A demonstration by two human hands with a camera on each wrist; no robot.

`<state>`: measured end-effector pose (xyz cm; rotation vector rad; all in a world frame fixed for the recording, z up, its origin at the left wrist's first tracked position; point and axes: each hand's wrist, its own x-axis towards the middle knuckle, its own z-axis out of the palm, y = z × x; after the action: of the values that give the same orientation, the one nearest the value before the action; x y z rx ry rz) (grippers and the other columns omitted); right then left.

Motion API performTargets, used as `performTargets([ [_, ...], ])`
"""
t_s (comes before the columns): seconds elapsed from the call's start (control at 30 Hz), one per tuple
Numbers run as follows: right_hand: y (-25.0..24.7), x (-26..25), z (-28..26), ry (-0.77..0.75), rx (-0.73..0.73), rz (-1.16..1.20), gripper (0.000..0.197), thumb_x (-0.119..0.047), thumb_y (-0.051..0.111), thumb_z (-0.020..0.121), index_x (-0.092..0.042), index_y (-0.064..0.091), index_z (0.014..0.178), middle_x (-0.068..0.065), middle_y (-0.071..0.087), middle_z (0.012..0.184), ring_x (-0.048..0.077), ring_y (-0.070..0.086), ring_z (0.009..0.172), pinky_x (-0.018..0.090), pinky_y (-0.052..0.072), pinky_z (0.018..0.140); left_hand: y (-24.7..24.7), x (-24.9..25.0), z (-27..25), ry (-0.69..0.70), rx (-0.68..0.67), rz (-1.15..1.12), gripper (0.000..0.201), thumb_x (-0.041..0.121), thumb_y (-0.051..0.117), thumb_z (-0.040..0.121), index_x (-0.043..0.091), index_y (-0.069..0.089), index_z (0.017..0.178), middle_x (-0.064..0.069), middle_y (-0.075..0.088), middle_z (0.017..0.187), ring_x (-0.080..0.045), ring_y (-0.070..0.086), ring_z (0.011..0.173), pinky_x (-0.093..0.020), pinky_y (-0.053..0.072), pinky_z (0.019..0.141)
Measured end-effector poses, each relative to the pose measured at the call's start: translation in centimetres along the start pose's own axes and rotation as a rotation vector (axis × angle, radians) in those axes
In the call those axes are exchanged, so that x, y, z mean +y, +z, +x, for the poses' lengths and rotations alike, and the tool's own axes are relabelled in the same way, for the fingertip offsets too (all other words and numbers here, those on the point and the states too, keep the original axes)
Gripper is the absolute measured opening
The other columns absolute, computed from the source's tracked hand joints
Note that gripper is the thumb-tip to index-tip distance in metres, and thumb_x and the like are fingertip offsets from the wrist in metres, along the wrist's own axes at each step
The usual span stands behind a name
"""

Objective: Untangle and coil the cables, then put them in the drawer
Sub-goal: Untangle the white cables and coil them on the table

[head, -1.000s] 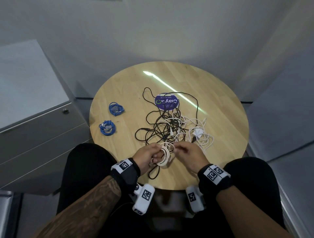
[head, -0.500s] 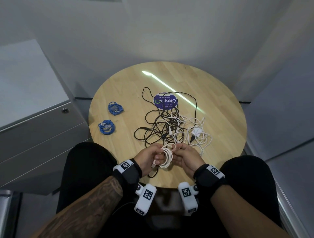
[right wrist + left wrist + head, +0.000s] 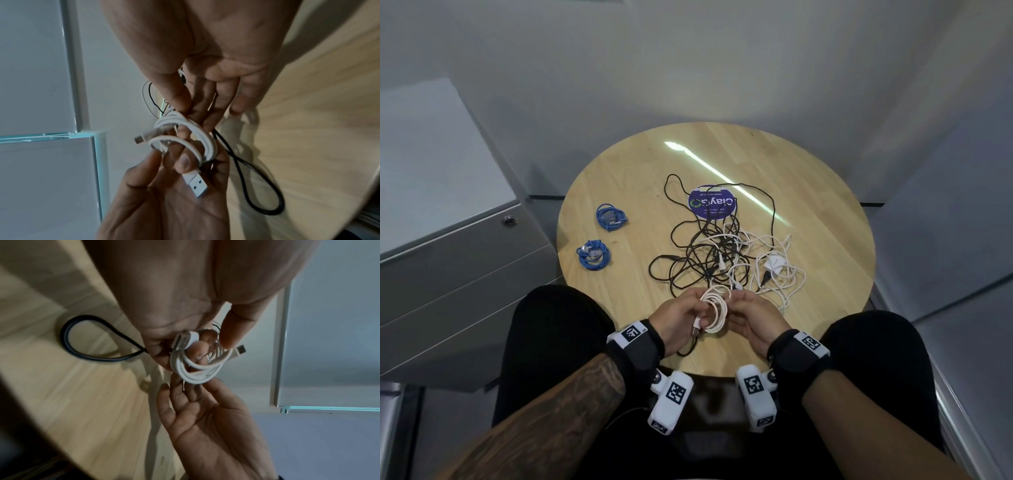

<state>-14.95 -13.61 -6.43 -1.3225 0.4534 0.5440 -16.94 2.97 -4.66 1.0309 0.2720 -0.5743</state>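
Observation:
A small white cable coil (image 3: 717,310) is held over the near edge of the round wooden table (image 3: 825,219). My left hand (image 3: 698,322) grips it, with the thumb pressing the loops beside the USB plug (image 3: 195,183). My right hand (image 3: 736,301) pinches the far side of the coil (image 3: 185,123) between thumb and fingers. The coil's small connector end (image 3: 141,138) sticks out free. A tangle of black and white cables (image 3: 722,260) lies mid-table beyond my hands. Two coiled blue cables (image 3: 610,216) (image 3: 593,255) lie at the table's left.
A grey drawer cabinet (image 3: 448,257) stands left of the table, its drawers closed. A purple round sticker (image 3: 711,202) lies under the far cables. A black cable loop (image 3: 88,340) trails on the table under my left hand. My knees sit against the near edge.
Both hands drew back toward the near table edge with the white coil. The right hand closed in on the coil, and the last length of cable is wound in.

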Motion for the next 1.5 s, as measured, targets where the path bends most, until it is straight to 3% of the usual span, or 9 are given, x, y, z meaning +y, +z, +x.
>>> performTargets([
  [0.2,0.2,0.0,-0.3,-0.156,0.061,-0.11,0.012,0.005,0.055,0.095,-0.005,0.059,0.099,0.009,0.067,0.081,0.002,0.064,0.056,0.014,0.049,0.052,0.2,-0.2,0.0,0.016,0.063,0.053,0.02,0.004,0.033,0.101,0.003,0.046,0.115,-0.002,0.031,0.063,-0.009,0.036,0.047,-0.018,0.029,0.039],
  [0.4,1.0,0.3,-0.5,-0.11,-0.049,-0.035,0.01,-0.001,0.06,0.095,-0.006,0.062,0.103,0.019,0.07,0.094,0.028,0.067,0.083,0.041,0.056,0.081,-0.4,-0.2,0.3,0.003,0.083,-0.035,0.02,0.005,0.038,0.095,0.009,0.051,0.108,-0.001,0.035,0.061,-0.012,0.037,0.047,-0.021,0.024,0.042],
  [0.67,0.6,0.4,-0.2,0.049,0.021,0.13,0.024,-0.001,0.05,0.096,0.004,0.059,0.117,0.024,0.067,0.099,0.03,0.065,0.079,0.035,0.055,0.07,-0.4,-0.6,0.4,0.014,-0.037,0.021,0.053,0.004,0.049,0.068,0.004,0.059,0.12,-0.005,0.053,0.075,-0.014,0.041,0.057,-0.032,0.028,0.058],
  [0.77,0.7,0.4,-0.2,0.04,0.012,0.135,0.017,0.0,0.051,0.096,0.002,0.06,0.11,0.024,0.067,0.099,0.03,0.066,0.08,0.036,0.055,0.071,-0.4,-0.6,0.3,0.056,-0.06,0.067,0.043,0.003,0.051,0.076,0.006,0.06,0.118,-0.004,0.052,0.072,-0.012,0.041,0.057,-0.029,0.032,0.054],
  [0.93,1.0,0.2,-0.6,-0.045,-0.056,0.009,0.009,-0.002,0.054,0.095,-0.007,0.061,0.096,0.015,0.069,0.089,0.025,0.067,0.074,0.038,0.057,0.071,-0.7,-0.5,0.4,0.161,0.012,0.197,0.023,0.009,0.044,0.101,-0.002,0.058,0.116,0.004,0.051,0.06,-0.006,0.038,0.049,-0.017,0.038,0.05],
  [1.1,1.5,0.2,-0.7,-0.207,-0.039,-0.156,0.003,-0.01,0.064,0.094,-0.012,0.065,0.094,0.01,0.067,0.086,0.023,0.062,0.073,0.034,0.05,0.068,-1.3,-0.1,0.6,0.244,0.061,0.477,0.015,0.007,0.053,0.097,0.002,0.067,0.102,0.008,0.063,0.061,-0.001,0.05,0.05,-0.014,0.04,0.052],
  [1.23,1.4,-0.2,-0.9,-0.327,-0.042,-0.233,0.003,-0.014,0.069,0.092,-0.011,0.068,0.093,0.009,0.063,0.081,0.017,0.052,0.066,0.03,0.041,0.062,-2.0,0.5,1.0,0.242,0.094,0.556,0.017,0.014,0.064,0.093,-0.001,0.07,0.099,-0.002,0.06,0.065,-0.011,0.047,0.053,-0.021,0.035,0.051],
  [1.43,2.1,-3.3,-1.6,-0.547,-0.146,-0.425,0.003,-0.004,0.072,0.087,-0.004,0.071,0.09,0.002,0.067,0.084,0.007,0.06,0.076,0.02,0.049,0.07,-2.2,1.6,1.3,0.289,0.098,0.614,0.044,0.042,0.072,0.082,-0.001,0.063,0.075,-0.001,0.045,0.055,-0.016,0.034,0.051,-0.027,0.026,0.049],
  [1.5,2.1,-3.5,-1.7,-0.499,-0.174,-0.375,0.005,-0.007,0.067,0.091,-0.003,0.07,0.093,0.004,0.068,0.083,0.011,0.061,0.076,0.022,0.049,0.069,-2.2,1.4,1.4,0.307,0.134,0.612,0.035,0.03,0.07,0.086,0.0,0.064,0.071,0.0,0.045,0.054,-0.013,0.033,0.049,-0.025,0.027,0.05],
])
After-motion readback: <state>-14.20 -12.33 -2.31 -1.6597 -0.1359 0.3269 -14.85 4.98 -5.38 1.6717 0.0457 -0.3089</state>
